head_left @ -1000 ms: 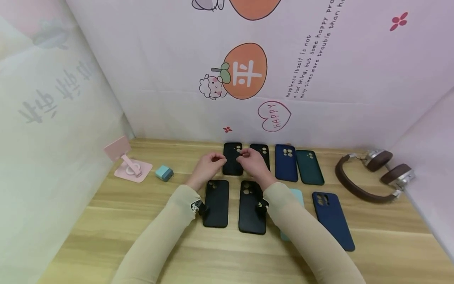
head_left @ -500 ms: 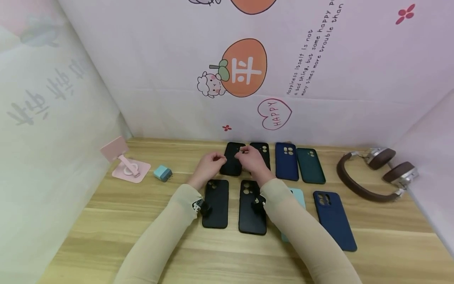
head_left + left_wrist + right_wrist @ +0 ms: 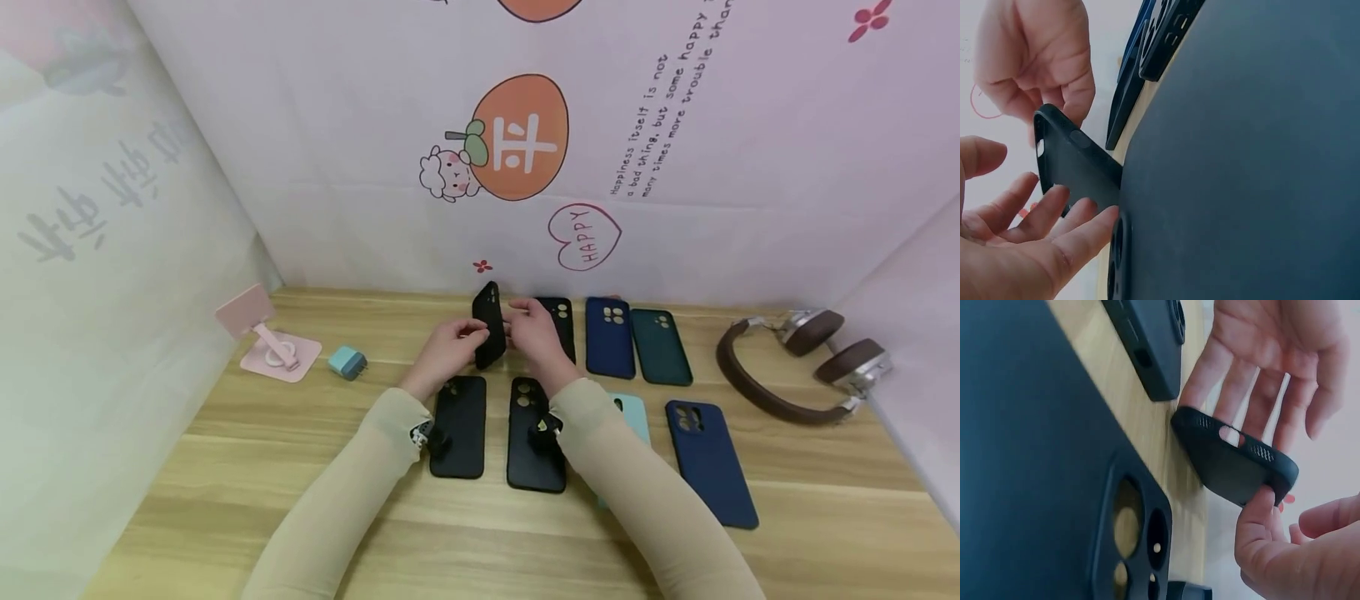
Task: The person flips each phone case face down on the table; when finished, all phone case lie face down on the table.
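Observation:
A black phone case (image 3: 490, 325) stands tilted on its edge in the back row, between both hands. My left hand (image 3: 446, 350) pinches its left side, with the thumb against the face. My right hand (image 3: 532, 329) is at its other side, fingers spread and fairly straight, touching or very close to it. In the right wrist view, the black phone case (image 3: 1229, 462) shows a port hole in its near edge. There, one thumb presses on it while the other hand's straight fingers reach behind. Two more black phone cases, left (image 3: 459, 429) and right (image 3: 534, 467), lie flat below the wrists.
Rightward lie another black case (image 3: 558, 321), a blue case (image 3: 610, 337), a green case (image 3: 662, 346), a light blue case (image 3: 633, 417) partly under the right sleeve, and a dark blue case (image 3: 712, 467). Headphones (image 3: 765, 400) are far right; a charger (image 3: 347, 362) and pink stand (image 3: 277, 350) are left.
The black phone case, flat one second ago, turned slightly askew and now stands tilted up from the table. My left hand has moved slightly right onto it, and my right fingers have spread.

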{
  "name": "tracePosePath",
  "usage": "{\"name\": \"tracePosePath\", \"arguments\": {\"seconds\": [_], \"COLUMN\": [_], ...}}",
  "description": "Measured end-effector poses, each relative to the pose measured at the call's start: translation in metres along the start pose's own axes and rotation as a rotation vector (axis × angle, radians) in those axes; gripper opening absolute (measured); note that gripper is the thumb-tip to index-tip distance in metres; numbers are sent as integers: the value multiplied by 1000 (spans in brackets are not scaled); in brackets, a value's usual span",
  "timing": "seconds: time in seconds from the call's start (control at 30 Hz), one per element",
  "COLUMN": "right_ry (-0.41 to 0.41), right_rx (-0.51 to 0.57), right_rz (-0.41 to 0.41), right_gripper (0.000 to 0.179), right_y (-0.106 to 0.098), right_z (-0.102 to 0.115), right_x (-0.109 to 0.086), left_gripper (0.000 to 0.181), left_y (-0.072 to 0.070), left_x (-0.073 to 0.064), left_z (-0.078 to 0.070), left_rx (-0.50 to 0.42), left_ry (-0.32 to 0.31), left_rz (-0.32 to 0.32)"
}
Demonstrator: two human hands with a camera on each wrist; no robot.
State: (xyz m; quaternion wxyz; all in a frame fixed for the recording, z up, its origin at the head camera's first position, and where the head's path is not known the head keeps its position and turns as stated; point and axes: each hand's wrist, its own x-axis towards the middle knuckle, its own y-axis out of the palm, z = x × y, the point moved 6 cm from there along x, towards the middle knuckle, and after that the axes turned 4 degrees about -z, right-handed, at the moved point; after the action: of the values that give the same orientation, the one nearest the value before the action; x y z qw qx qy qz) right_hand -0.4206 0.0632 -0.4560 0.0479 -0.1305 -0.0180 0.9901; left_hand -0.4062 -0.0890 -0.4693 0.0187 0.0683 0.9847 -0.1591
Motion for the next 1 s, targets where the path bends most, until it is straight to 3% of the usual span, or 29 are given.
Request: {"name": "tracePosePath", "arguments": {"seconds": [0.2, 0.53, 0.83, 1.0], "right_ry": [-41, -87, -77, -62], "right_rx": [-43, -83, -95, -123], "right_rz": [53, 120, 136, 125], "right_gripper": [34, 32, 29, 32], "right_y": [10, 16, 18, 16], "right_z": [1, -8, -12, -11], "right_x": [-7, -10, -8, -6], "left_gripper": [40, 41, 33, 33], "left_y": [1, -2, -4, -5], "left_x": [-2, -1, 0, -2], "left_z": [-7, -4, -3, -8], "left_rx": [-44, -91, -199, -330], "left_ry": [25, 28, 0, -34], "left_rz": [17, 16, 8, 10]}}
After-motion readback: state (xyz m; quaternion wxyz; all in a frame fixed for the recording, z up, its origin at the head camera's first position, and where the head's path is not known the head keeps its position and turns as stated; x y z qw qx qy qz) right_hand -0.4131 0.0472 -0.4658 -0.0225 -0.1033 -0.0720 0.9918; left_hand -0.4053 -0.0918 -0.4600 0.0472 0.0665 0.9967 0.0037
